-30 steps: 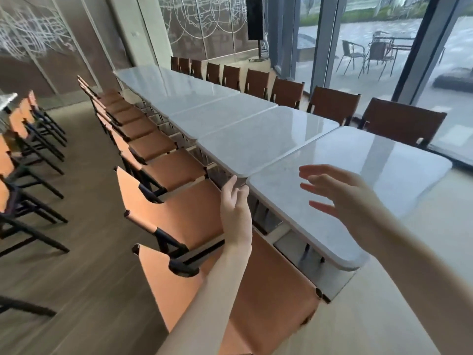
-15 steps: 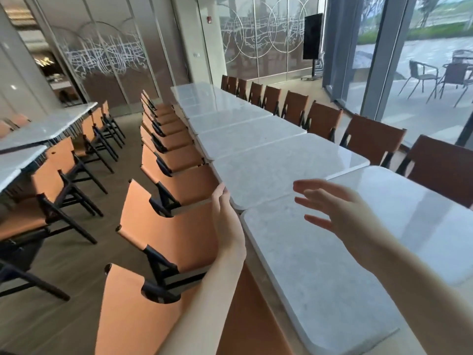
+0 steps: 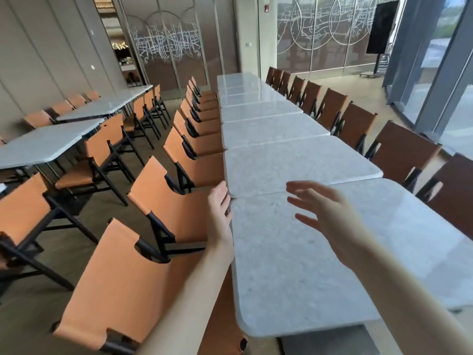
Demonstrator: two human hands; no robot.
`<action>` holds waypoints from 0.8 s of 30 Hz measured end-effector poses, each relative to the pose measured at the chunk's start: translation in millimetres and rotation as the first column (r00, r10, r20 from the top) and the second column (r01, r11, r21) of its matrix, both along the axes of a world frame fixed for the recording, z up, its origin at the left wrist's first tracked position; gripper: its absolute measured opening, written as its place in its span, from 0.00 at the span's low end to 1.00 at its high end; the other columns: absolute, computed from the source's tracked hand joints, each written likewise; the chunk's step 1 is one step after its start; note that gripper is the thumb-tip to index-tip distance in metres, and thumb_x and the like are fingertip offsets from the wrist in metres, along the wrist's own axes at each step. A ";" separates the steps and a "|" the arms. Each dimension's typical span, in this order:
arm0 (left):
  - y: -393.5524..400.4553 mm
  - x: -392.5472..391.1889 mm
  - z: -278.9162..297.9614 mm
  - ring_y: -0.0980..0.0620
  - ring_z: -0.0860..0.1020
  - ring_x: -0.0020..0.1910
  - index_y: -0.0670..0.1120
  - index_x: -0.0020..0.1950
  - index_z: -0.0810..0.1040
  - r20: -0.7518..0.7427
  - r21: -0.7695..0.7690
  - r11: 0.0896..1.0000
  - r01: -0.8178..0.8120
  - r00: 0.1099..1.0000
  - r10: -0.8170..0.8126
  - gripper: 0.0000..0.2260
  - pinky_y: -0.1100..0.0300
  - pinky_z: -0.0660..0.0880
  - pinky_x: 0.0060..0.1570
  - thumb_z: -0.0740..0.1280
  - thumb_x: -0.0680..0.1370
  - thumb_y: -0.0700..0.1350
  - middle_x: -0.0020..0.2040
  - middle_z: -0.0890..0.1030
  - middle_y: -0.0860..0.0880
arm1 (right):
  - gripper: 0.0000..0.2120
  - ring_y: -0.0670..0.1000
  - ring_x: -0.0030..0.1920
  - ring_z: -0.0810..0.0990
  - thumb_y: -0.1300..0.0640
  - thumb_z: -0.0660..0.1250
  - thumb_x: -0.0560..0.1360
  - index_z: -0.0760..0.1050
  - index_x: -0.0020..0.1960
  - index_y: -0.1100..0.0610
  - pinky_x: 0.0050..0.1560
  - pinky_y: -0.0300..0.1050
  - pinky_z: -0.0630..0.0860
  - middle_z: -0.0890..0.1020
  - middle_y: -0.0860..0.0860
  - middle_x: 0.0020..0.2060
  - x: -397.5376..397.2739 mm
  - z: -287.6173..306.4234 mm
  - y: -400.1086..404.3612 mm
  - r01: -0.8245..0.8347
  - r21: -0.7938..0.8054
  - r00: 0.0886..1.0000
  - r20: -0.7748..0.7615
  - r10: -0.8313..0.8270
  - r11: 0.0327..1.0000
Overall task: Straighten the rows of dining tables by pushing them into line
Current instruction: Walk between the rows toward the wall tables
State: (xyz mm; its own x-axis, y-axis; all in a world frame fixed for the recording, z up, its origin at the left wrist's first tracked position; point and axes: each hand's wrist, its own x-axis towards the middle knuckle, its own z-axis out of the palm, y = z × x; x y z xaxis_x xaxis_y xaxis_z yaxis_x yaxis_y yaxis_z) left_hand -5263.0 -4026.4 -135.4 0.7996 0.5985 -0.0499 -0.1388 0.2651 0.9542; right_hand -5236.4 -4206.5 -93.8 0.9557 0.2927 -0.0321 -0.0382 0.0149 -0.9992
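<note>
Neither hand is gripping: your left hand (image 3: 219,213) is lying flat, fingers straight, against the left edge of the nearest table (image 3: 294,267), and your right hand (image 3: 330,219) is hovering spread above its top. That table is ending a long row, tan chairs (image 3: 163,196) lining both sides.

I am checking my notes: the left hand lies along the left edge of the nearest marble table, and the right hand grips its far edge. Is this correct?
Not quite. The head view shows the right hand open with spread fingers, above the nearest marble table, gripping nothing. The left hand does lie along its left edge.
</note>
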 end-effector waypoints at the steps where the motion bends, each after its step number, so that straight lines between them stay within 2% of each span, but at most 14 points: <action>1: -7.5 -4.9 -1.9 0.55 0.71 0.72 0.51 0.74 0.72 -0.007 0.014 1.000 0.004 1.000 -0.004 0.22 0.56 0.66 0.69 0.48 0.86 0.54 0.73 0.73 0.54 | 0.13 0.44 0.58 0.83 0.60 0.62 0.81 0.83 0.56 0.49 0.63 0.51 0.78 0.85 0.44 0.55 -1.6 0.4 -6.5 -0.012 0.004 1.000 0.000 0.012 1.000; 6: -7.8 -37.1 -0.1 0.56 0.74 0.69 0.53 0.71 0.75 -0.015 0.064 0.995 -0.073 0.997 0.074 0.22 0.52 0.68 0.71 0.48 0.86 0.56 0.72 0.75 0.55 | 0.13 0.44 0.58 0.83 0.60 0.61 0.82 0.83 0.55 0.50 0.64 0.51 0.78 0.85 0.44 0.55 -10.3 5.8 -3.9 -0.100 0.002 0.995 0.017 0.100 0.995; 10: 27.4 -84.1 6.8 0.56 0.74 0.69 0.52 0.71 0.76 0.008 0.113 0.976 -0.188 0.982 0.188 0.22 0.51 0.68 0.71 0.47 0.86 0.55 0.71 0.76 0.55 | 0.12 0.43 0.58 0.83 0.58 0.61 0.82 0.84 0.54 0.49 0.64 0.51 0.78 0.85 0.45 0.55 -29.5 11.1 45.1 -0.246 0.001 0.969 0.024 0.246 0.969; 14: 83.0 -146.8 11.2 0.57 0.74 0.69 0.54 0.67 0.78 -0.001 0.149 0.951 -0.272 0.961 0.275 0.21 0.52 0.68 0.70 0.48 0.86 0.55 0.70 0.77 0.56 | 0.12 0.45 0.61 0.81 0.57 0.61 0.83 0.83 0.55 0.49 0.65 0.50 0.76 0.84 0.46 0.57 -71.0 10.9 124.7 -0.407 -0.010 0.913 0.037 0.407 0.914; 18: 150.5 -218.0 13.4 0.59 0.75 0.67 0.58 0.63 0.78 -0.027 0.197 0.916 -0.350 0.932 0.362 0.19 0.52 0.67 0.71 0.48 0.86 0.54 0.69 0.77 0.57 | 0.10 0.43 0.59 0.81 0.53 0.63 0.83 0.83 0.56 0.48 0.61 0.45 0.76 0.85 0.44 0.55 -123.5 7.1 215.3 -0.562 -0.042 0.825 0.040 0.564 0.826; 22: 226.9 -295.3 14.2 0.60 0.74 0.68 0.60 0.60 0.79 -0.051 0.221 0.878 -0.425 0.894 0.446 0.19 0.50 0.67 0.73 0.48 0.86 0.53 0.69 0.77 0.58 | 0.10 0.45 0.60 0.81 0.53 0.63 0.83 0.83 0.57 0.48 0.62 0.47 0.75 0.84 0.45 0.58 -181.9 7.3 317.9 -0.655 -0.032 0.754 0.046 0.655 0.755; 24: 269.6 -331.2 16.0 0.60 0.75 0.67 0.60 0.59 0.80 -0.066 0.206 0.863 -0.461 0.874 0.482 0.18 0.49 0.66 0.74 0.50 0.86 0.52 0.69 0.77 0.58 | 0.10 0.44 0.59 0.81 0.54 0.63 0.83 0.83 0.56 0.47 0.61 0.47 0.76 0.84 0.44 0.56 -214.3 7.1 372.1 -0.672 -0.007 0.739 0.051 0.671 0.741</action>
State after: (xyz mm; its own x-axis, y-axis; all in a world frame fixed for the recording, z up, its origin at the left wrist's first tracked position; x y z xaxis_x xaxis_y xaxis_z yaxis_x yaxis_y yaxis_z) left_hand -5594.2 -3756.8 -119.4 0.4147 0.9097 0.0217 -0.0947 0.0194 0.9953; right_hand -5450.8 -3834.4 -86.8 0.5113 0.8593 0.0149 0.0041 0.0149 -0.9999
